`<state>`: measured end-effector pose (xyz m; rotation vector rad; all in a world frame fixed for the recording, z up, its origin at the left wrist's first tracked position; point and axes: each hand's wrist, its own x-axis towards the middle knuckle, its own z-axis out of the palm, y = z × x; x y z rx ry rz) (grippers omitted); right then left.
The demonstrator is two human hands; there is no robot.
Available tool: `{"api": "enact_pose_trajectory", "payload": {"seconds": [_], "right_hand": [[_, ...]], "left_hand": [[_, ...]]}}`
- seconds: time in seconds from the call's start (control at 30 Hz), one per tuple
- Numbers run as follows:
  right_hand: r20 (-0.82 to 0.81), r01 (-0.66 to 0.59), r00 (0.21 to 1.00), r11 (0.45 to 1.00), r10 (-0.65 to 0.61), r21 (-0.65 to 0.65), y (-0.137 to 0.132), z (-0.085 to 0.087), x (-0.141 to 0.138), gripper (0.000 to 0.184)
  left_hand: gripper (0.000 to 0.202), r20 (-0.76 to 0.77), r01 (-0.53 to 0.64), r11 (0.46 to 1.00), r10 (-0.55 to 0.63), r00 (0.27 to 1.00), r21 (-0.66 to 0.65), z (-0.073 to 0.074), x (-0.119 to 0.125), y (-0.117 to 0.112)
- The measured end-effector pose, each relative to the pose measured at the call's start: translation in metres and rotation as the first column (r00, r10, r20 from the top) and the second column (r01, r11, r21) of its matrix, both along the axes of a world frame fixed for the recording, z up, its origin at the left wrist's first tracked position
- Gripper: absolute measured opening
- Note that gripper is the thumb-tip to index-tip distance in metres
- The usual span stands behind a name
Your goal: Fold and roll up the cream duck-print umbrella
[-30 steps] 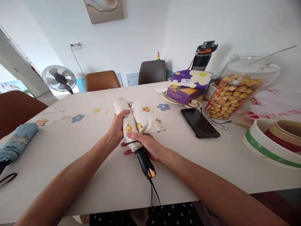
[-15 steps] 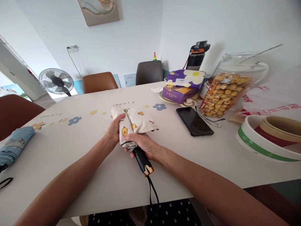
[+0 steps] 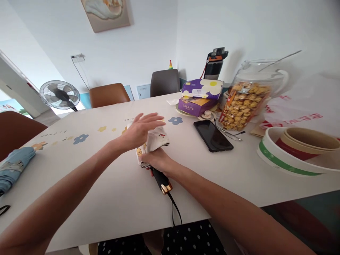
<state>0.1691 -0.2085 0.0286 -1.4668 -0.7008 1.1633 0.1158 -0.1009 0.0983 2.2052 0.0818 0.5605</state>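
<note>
A folded cream umbrella with small cartoon prints is held low over the table's middle. Its black handle, with a gold end and a wrist strap, points toward me. My right hand is closed around the lower canopy, just above the handle. Over the upper part of the canopy, my left hand has its fingers stretched out toward the right. It hides much of the fabric, and I cannot tell whether it touches it.
A blue folded umbrella lies at the left of the white table. To the right are a phone, glasses, a purple box, a jug of snacks and paper bowls. A black bottle stands behind.
My left hand has let go of the canopy's left side, opened, and moved up and right over the fabric. My right hand keeps its grip. The view has shifted slightly.
</note>
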Motion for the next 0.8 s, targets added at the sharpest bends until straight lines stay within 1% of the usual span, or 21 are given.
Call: {"api": "enact_pose_trajectory", "payload": {"seconds": [0.03,0.07,0.1,0.17,0.23,0.27,0.3,0.33,0.37,0.4,0.43,0.47,0.5,0.53,0.57,0.63,0.7,0.73,0.77,0.8], "right_hand": [[0.009,-0.014,1.0,1.0,0.014,-0.007,0.0,0.0,0.0,0.031],[0.017,-0.024,1.0,1.0,0.024,-0.016,0.0,0.0,0.0,0.03],[0.024,-0.028,0.999,0.999,0.029,-0.025,0.0,0.001,0.0,0.03],[0.039,-0.032,0.999,0.999,0.033,-0.027,0.0,0.002,0.001,0.03],[0.055,-0.039,0.998,0.999,0.039,-0.003,0.0,0.002,0.001,0.031],[0.062,-0.045,0.997,0.999,0.045,0.003,0.0,0.002,0.002,0.03],[0.069,-0.051,0.996,0.999,0.051,-0.004,0.001,0.002,0.002,0.03],[0.074,-0.054,0.996,0.998,0.056,-0.018,0.001,0.002,0.003,0.029],[0.073,-0.056,0.996,0.998,0.058,-0.032,0.001,0.002,0.003,0.028],[0.067,-0.055,0.996,0.998,0.057,-0.036,0.001,0.002,0.003,0.028],[0.058,-0.055,0.997,0.998,0.057,-0.03,0.0,0.002,0.004,0.029],[0.048,-0.052,0.997,0.998,0.053,-0.022,0.0,0.002,0.004,0.029],[0.039,-0.047,0.998,0.999,0.047,-0.015,0.001,0.002,0.005,0.03],[0.031,-0.039,0.999,0.999,0.039,-0.011,0.001,0.002,0.005,0.031],[0.026,-0.028,0.999,1.0,0.029,-0.008,0.001,0.002,0.005,0.032],[0.026,0.002,1.0,1.0,-0.002,0.005,0.002,0.001,0.005,0.038],[0.033,0.031,0.999,0.999,-0.032,0.041,0.003,0.0,0.003,0.047],[0.044,0.043,0.998,0.998,-0.045,0.055,0.003,-0.001,0.003,0.052],[0.059,0.053,0.997,0.997,-0.056,0.06,0.003,-0.001,0.002,0.058],[0.069,0.064,0.995,0.996,-0.068,0.057,0.003,-0.001,0.002,0.063]], "left_hand": [[0.037,-0.082,0.091,0.995,-0.089,0.993,0.028,0.004,0.007,-0.002],[0.035,-0.163,0.156,0.987,-0.148,0.975,0.04,0.007,0.013,-0.003],[0.032,-0.234,0.193,0.98,-0.177,0.956,0.047,0.009,0.019,-0.003],[0.028,-0.315,0.204,0.978,-0.178,0.932,0.051,0.01,0.026,0.001],[0.026,-0.308,0.172,0.983,-0.144,0.941,0.067,0.012,0.027,0.008],[0.025,-0.292,0.166,0.981,-0.13,0.947,0.103,0.013,0.024,0.011],[0.024,-0.285,0.177,0.968,-0.122,0.951,0.177,0.014,0.02,0.015],[0.023,-0.289,0.197,0.936,-0.11,0.951,0.292,0.016,0.014,0.018],[0.022,-0.295,0.215,0.874,-0.086,0.951,0.436,0.019,0.008,0.022],[0.022,-0.297,0.224,0.783,-0.052,0.953,0.581,0.022,0.001,0.025],[0.022,-0.285,0.216,0.68,-0.01,0.958,0.7,0.024,-0.006,0.028],[0.022,-0.257,0.187,0.591,0.035,0.966,0.785,0.027,-0.014,0.032],[0.021,-0.216,0.144,0.527,0.078,0.973,0.837,0.028,-0.022,0.035],[0.02,-0.175,0.098,0.486,0.114,0.978,0.868,0.028,-0.03,0.037],[0.019,-0.128,0.048,0.463,0.142,0.982,0.885,0.027,-0.038,0.039],[0.02,-0.041,-0.042,0.441,0.177,0.983,0.896,0.018,-0.055,0.042],[0.024,0.021,-0.111,0.439,0.205,0.978,0.892,0.0,-0.071,0.043],[0.027,0.039,-0.139,0.448,0.225,0.974,0.883,-0.012,-0.079,0.043],[0.029,0.054,-0.169,0.47,0.247,0.968,0.866,-0.024,-0.086,0.043],[0.032,0.009,-0.143,0.518,0.253,0.967,0.843,-0.036,-0.093,0.044]]}}
